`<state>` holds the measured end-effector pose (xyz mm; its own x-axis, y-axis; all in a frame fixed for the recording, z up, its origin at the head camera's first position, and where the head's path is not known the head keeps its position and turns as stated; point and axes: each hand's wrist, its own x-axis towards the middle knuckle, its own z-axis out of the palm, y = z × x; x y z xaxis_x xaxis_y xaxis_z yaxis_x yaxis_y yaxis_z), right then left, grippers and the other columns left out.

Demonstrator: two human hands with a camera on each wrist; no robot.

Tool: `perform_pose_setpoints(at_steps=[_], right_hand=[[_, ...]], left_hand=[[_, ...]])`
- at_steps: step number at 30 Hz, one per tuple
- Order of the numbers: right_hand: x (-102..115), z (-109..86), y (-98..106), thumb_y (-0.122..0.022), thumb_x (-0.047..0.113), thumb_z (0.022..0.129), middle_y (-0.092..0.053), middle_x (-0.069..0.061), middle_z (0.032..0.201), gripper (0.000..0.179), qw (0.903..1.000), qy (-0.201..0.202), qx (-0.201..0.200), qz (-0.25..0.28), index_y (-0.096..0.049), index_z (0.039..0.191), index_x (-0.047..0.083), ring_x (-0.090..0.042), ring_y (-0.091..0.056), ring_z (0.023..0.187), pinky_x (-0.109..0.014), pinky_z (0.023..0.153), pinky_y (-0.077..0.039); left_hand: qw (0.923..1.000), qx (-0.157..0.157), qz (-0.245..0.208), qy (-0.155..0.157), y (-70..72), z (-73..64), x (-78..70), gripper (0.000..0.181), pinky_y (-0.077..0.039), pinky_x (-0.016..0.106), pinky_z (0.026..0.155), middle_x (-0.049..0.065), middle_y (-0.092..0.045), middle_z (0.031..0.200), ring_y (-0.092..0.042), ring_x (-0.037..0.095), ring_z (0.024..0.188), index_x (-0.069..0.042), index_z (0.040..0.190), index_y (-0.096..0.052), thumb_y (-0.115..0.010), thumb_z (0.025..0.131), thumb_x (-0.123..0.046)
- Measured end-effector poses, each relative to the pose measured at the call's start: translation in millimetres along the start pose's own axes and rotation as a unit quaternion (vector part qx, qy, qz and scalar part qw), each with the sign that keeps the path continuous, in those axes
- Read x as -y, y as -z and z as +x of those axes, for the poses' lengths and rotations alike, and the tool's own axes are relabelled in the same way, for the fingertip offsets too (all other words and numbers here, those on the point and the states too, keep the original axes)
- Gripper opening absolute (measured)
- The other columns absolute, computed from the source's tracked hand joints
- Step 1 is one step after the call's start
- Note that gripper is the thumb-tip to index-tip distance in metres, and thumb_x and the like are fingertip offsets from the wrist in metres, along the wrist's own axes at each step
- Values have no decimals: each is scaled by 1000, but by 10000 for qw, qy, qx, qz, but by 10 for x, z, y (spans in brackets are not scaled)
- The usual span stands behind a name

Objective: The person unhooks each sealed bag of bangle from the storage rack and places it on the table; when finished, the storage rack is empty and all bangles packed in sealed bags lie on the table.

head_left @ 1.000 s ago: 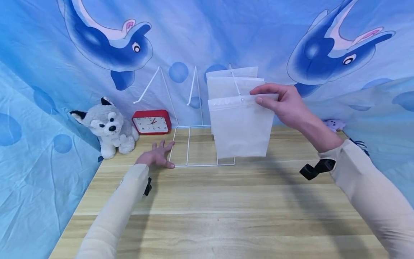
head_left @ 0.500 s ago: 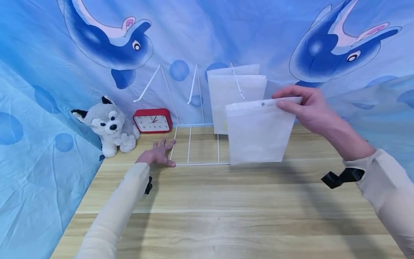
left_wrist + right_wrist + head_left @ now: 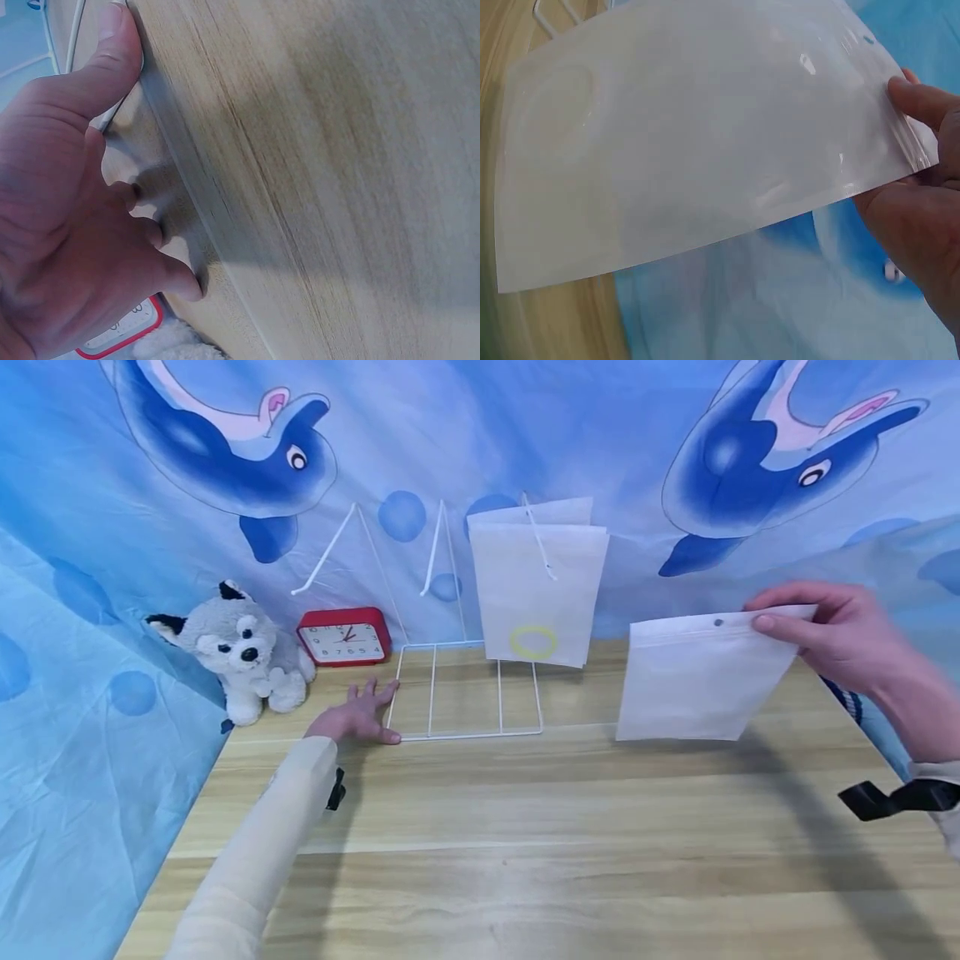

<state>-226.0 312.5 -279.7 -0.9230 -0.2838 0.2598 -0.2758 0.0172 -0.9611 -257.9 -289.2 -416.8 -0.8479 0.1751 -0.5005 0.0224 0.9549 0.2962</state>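
My right hand (image 3: 847, 631) pinches a white zip-top bag (image 3: 697, 681) by its top right corner, between thumb and fingers. The bag hangs over the table's right side, apart from the rack, with a small hole near its top edge. In the right wrist view a faint round outline shows through the bag (image 3: 690, 142). My left hand (image 3: 354, 714) rests on the table with fingers spread, touching the left end of a white wire rack (image 3: 465, 736). Several white bags (image 3: 536, 585) hang from the rack's right hook; a yellow ring (image 3: 513, 643) shows through the front one.
The rack's other two hooks (image 3: 324, 558) hold no bags. A red clock (image 3: 345, 637) and a husky plush (image 3: 247, 652) stand behind my left hand. A blue dolphin-print cloth (image 3: 630, 452) hangs behind the wooden table (image 3: 510, 843).
The right hand has drawn the bag off the front of the right hook and carried it to the right. The left hand has kept its place on the rack's end.
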Motion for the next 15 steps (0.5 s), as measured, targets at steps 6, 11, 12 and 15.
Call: perform_pose_setpoints(at_steps=[6,11,12,15], right_hand=[[-94,-180,427,-57,-9,97,-69,5,103,27,9877,-355,-537,-1425,-74,113,3,-11,-67,76,-20,63,-56],[-179,-292,778,-56,-5,99,-67,9,100,26,9774,-683,-686,-1879,-74,112,8,-10,-64,74,-20,61,-56],[-195,-311,845,-56,-3,99,-67,11,98,25,9743,-838,-735,-1959,-75,111,10,-10,-64,74,-20,60,-56],[-226,-376,1026,-59,6,100,-66,14,88,24,9605,-1365,-937,-2238,-77,99,23,-10,-62,68,-21,55,-55]], left_hand=[[9999,11,-103,44,25,-6,20,110,-6,83,100,29,13,161,15,57,142,-18,162,-3,-77,85,-45],[10000,-10,4,28,26,-2,32,110,-7,84,99,30,12,161,13,59,141,-17,162,-3,-77,85,-46],[10000,-3,6,48,24,2,33,110,-7,84,99,30,12,161,13,59,141,-17,162,-4,-77,85,-46],[10000,11,-9,79,23,17,24,110,-6,84,99,28,12,162,14,58,141,-18,162,-4,-77,85,-46]])
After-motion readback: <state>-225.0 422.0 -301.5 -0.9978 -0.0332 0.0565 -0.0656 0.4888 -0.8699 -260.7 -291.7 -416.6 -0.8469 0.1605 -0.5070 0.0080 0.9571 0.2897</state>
